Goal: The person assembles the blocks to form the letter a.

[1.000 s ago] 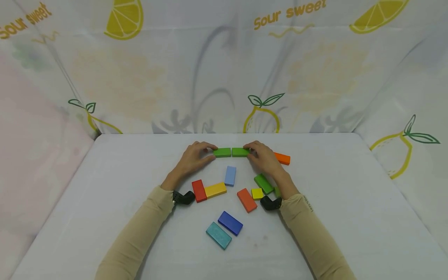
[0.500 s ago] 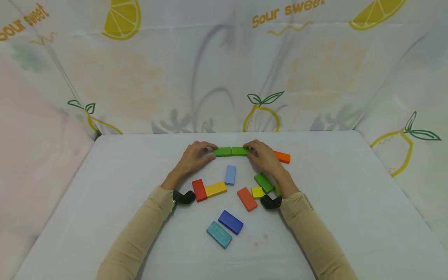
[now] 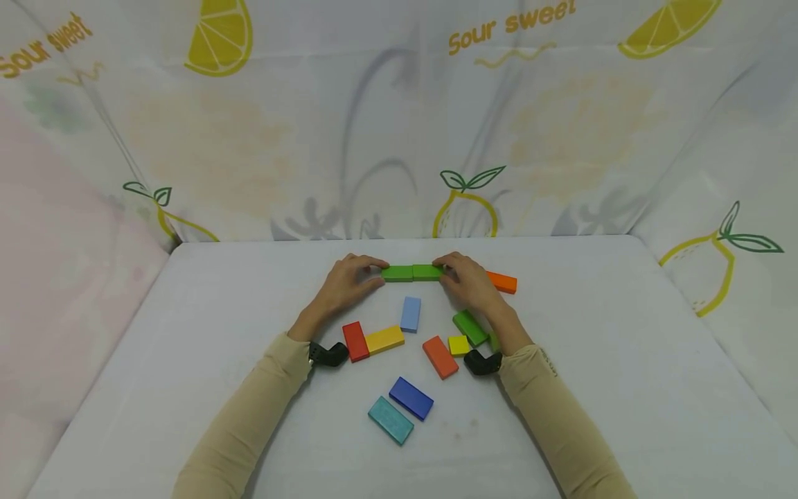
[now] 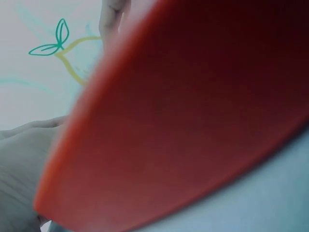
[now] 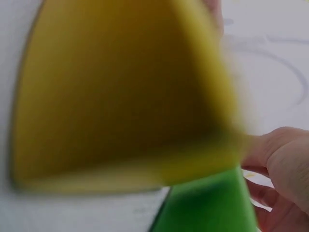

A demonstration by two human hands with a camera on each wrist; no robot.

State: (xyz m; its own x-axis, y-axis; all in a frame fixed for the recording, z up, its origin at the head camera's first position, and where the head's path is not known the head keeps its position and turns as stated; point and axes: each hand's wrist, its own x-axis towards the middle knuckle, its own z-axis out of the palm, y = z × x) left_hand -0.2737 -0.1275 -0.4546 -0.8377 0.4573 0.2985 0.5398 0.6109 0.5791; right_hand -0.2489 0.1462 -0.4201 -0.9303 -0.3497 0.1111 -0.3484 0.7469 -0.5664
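Near the table's far edge two green blocks (image 3: 397, 274) lie in a row, end to end and touching. My left hand (image 3: 343, 284) pinches the left one at its outer end between thumb and fingers. The outer end of the right green block (image 3: 426, 273) is held the same way by my right hand (image 3: 470, 283). In the left wrist view a red block (image 4: 145, 145) fills most of the picture and hides the fingertips. A yellow block (image 5: 111, 96) does likewise in the right wrist view, above part of another green block (image 5: 207, 205).
An orange block (image 3: 502, 282) lies behind the right hand. Between the arms are a light blue block (image 3: 410, 314), a yellow oblong block (image 3: 384, 339), an orange-red block (image 3: 440, 357) and a green block (image 3: 470, 328). Nearer lie a dark blue block (image 3: 411, 398) and a teal block (image 3: 391, 420).
A narrow gap between the two green blocks has closed, and their ends now meet. Both hands keep their grip and have hardly moved.
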